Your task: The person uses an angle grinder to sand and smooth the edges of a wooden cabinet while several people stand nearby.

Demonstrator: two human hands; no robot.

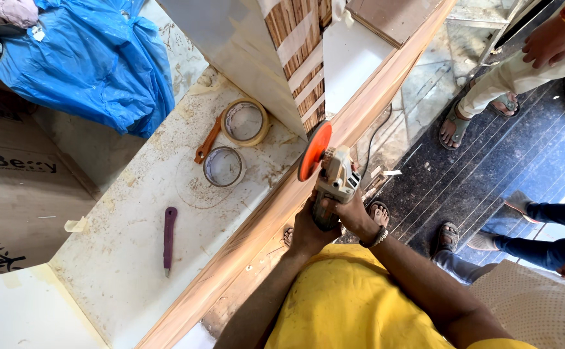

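both hands close around an angle grinder [334,184] with an orange disc [314,150]. the left hand [307,229] wraps the rear of the body from below and the right hand [353,216] clamps the side nearer the head, so each grip is pressed tight on the tool, likely to steady it. the disc stands on edge against the wood-grain edge strip [256,236] running along the front of the bench [133,226], and the tool sits just past the corner of a striped upright panel [298,61]. it looks to be touching the strip, though the contact point is hard to make out. back on the dusty bench lie two tape rolls [234,142], an orange-handled tool [208,139] and a purple-handled tool [169,239], set well clear of the grinder. other people's sandalled feet [454,126] stand on the dark floor beyond.
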